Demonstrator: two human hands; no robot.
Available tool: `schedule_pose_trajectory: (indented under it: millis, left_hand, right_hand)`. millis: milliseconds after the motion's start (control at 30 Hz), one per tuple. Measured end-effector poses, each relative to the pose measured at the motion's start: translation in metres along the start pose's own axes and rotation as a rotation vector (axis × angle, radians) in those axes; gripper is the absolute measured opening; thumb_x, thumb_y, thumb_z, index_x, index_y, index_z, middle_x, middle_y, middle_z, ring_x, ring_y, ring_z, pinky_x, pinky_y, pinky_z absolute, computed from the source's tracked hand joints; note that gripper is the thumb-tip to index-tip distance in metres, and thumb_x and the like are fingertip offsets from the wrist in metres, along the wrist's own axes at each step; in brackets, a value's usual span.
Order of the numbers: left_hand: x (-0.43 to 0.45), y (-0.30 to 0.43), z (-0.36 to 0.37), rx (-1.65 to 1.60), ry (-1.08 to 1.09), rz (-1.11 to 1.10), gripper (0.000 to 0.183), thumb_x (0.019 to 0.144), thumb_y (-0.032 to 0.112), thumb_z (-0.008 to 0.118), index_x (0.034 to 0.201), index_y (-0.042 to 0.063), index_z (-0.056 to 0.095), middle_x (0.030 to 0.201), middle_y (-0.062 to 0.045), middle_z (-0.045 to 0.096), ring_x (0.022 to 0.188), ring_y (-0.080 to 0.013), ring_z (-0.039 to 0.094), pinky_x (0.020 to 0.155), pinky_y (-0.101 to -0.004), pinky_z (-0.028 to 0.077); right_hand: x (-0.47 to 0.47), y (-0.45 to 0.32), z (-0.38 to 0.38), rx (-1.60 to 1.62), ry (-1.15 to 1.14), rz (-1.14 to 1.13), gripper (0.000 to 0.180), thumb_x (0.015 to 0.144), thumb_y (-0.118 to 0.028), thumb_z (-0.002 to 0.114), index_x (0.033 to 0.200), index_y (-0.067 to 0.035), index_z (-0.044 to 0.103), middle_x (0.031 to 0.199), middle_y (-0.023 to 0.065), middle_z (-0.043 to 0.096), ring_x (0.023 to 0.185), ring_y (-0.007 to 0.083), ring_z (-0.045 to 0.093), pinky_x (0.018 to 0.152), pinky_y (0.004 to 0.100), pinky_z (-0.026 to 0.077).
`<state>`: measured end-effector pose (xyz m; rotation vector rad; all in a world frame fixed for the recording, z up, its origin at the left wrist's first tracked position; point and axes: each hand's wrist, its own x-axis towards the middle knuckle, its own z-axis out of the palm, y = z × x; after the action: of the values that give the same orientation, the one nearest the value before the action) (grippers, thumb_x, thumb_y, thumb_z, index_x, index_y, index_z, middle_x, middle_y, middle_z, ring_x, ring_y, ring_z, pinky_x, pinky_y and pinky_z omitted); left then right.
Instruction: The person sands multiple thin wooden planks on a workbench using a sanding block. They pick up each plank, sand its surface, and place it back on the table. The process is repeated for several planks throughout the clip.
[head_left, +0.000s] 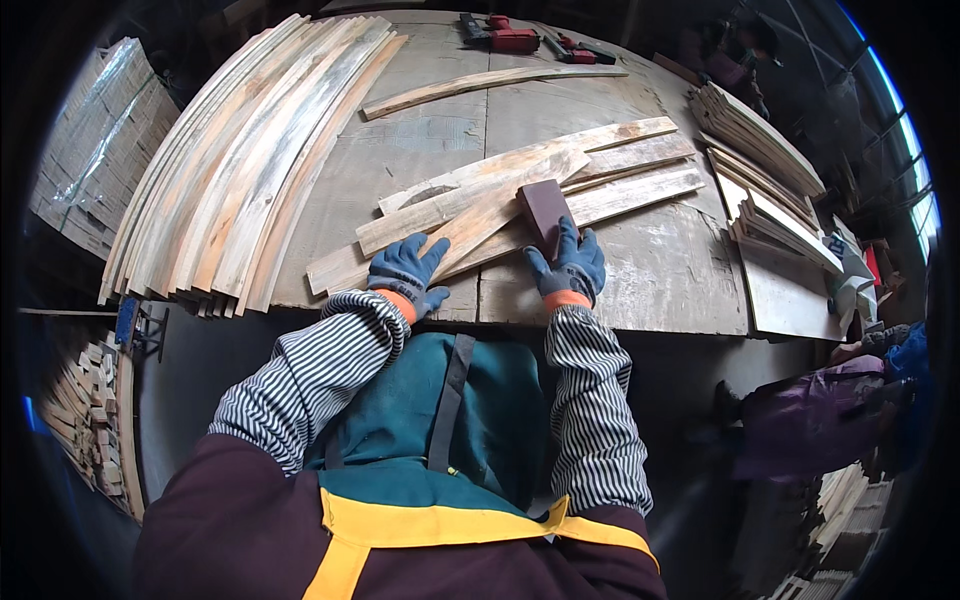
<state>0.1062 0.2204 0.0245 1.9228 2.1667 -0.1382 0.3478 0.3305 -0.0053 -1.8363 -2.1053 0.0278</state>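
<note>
My left hand (409, 270), in a blue-grey coated glove, lies over the near end of a diagonal wooden board (499, 206). Its fingers are on top and its thumb is by the near edge. My right hand (570, 262), gloved alike, grips the lower end of a dark reddish-brown block, apparently a sanding block (544, 206). That block rests on the boards, tilted away from me. Under and beside the diagonal board lie several more boards, among them a far one (540, 161) and a pale near one (645, 193). My palms are hidden.
A row of long boards (240, 165) covers the left of the wooden table (615, 285). Beyond are a single strip (487, 84) and red-and-black power tools (514, 39). Stacked boards (757, 142) stand at right. A person in purple (817, 412) is close on the right.
</note>
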Motion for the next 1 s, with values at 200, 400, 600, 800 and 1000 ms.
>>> schedule_pose_trajectory:
  millis: [200,400,600,800,1000]
  left_hand:
    - [0.002,-0.006,0.010,0.016,0.081,0.049,0.069,0.092,0.045,0.062,0.154,0.024,0.037,0.152,-0.016,0.037,0.136,-0.0336,0.038,0.113,-0.0470,0.031]
    - [-0.014,-0.038,0.021,0.058,0.218,0.221,0.068,0.091,0.043,0.064,0.152,0.023,0.041,0.148,-0.016,0.040,0.131,-0.0344,0.042,0.110,-0.0481,0.034]
    - [-0.013,-0.046,0.013,0.084,0.117,0.269,0.068,0.091,0.042,0.066,0.152,0.023,0.042,0.149,-0.017,0.039,0.133,-0.0349,0.041,0.112,-0.0474,0.034]
    - [-0.004,-0.026,-0.017,0.098,-0.040,0.188,0.077,0.088,0.052,0.067,0.154,0.025,0.037,0.153,-0.016,0.037,0.139,-0.0341,0.037,0.116,-0.0459,0.030]
    - [0.019,-0.005,-0.016,0.145,-0.096,0.153,0.086,0.089,0.062,0.060,0.159,0.027,0.025,0.154,-0.013,0.037,0.142,-0.0332,0.033,0.120,-0.0454,0.023]
  right_hand:
    - [0.014,0.006,0.012,0.128,-0.062,-0.035,0.074,0.080,-0.043,0.077,0.147,-0.032,0.047,0.135,0.0218,0.050,0.121,0.0431,0.049,0.102,0.0491,0.042]
    - [-0.032,0.015,-0.008,0.293,0.137,-0.125,0.069,0.081,-0.038,0.076,0.145,-0.028,0.052,0.124,0.0237,0.055,0.113,0.0440,0.053,0.096,0.0492,0.046]
    - [-0.053,0.005,-0.022,0.278,0.121,-0.203,0.067,0.079,-0.038,0.077,0.142,-0.026,0.056,0.123,0.0240,0.055,0.111,0.0438,0.053,0.097,0.0494,0.044]
    - [-0.050,-0.017,-0.028,0.202,-0.156,-0.149,0.082,0.078,-0.041,0.078,0.150,-0.031,0.043,0.130,0.0226,0.052,0.119,0.0413,0.051,0.100,0.0476,0.046]
    - [-0.024,-0.033,-0.051,0.063,-0.469,-0.141,0.080,0.084,-0.049,0.071,0.154,-0.036,0.034,0.132,0.0206,0.052,0.121,0.0391,0.054,0.100,0.0498,0.047]
